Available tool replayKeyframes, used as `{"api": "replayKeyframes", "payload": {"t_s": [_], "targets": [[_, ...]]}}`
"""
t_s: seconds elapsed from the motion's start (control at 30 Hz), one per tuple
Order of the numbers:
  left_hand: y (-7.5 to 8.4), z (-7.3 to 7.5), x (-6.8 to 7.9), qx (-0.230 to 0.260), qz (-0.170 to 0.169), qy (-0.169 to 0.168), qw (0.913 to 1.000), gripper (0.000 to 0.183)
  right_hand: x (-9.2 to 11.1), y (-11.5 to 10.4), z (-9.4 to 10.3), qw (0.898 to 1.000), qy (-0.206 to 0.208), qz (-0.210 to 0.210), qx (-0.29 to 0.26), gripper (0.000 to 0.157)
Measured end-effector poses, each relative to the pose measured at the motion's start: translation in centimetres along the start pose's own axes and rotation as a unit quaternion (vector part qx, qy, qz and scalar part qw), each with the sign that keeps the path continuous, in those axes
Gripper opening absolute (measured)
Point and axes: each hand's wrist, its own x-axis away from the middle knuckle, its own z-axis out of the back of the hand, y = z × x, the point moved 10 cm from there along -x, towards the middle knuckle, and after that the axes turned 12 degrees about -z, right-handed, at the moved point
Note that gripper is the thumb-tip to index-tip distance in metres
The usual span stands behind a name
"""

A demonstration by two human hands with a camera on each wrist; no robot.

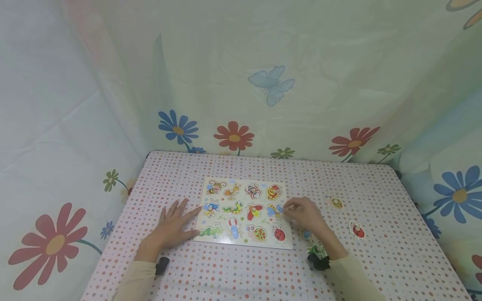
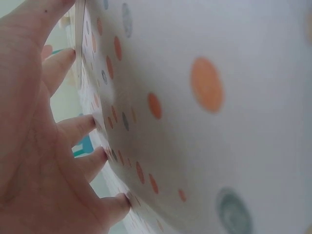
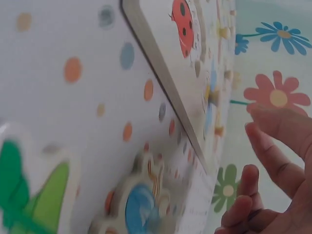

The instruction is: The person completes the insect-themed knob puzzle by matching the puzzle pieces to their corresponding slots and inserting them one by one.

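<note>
A puzzle board [image 1: 243,186] with rows of insect pictures lies on the table. My left hand [image 1: 171,225] is spread flat at its left side, with thumb and index finger touching the board's edge. In the left wrist view, the other fingertips of the left hand [image 2: 34,136] rest on the cloth. Beside the right edge, my right hand [image 1: 306,217] hovers near the blue-winged insect piece [image 1: 275,211]. The right wrist view shows the right hand's fingers [image 3: 285,129] loosely bent, holding nothing. Small wooden knobs [image 3: 219,130] stick up from the board.
Right of the board lie a loose snail piece [image 1: 336,202] and a ladybug piece [image 1: 357,230]. A blue piece [image 3: 139,207] and a green piece [image 3: 48,200] lie under the right forearm. Dotted cloth [image 1: 241,276] covers the table; a flowered curtain [image 1: 211,75] hangs behind.
</note>
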Motion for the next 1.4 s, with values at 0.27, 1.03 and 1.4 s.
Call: {"api": "replayKeyframes", "payload": {"t_s": [0.27,1.03,1.4], "targets": [[-0.1,0.0,0.1,0.005,0.001,-0.001,1.0000,0.074,2.0,2.1,2.4,0.998,0.006,0.042,-0.044,0.018],[-0.3,-0.4,0.1,0.008,-0.003,-0.003,1.0000,0.075,6.1,10.1,3.3,0.990,-0.100,0.024,-0.093,0.019],[0.0,-0.1,0.0,0.002,-0.004,0.004,1.0000,0.074,6.2,10.2,2.6,0.990,-0.126,0.055,-0.032,0.020]]}}
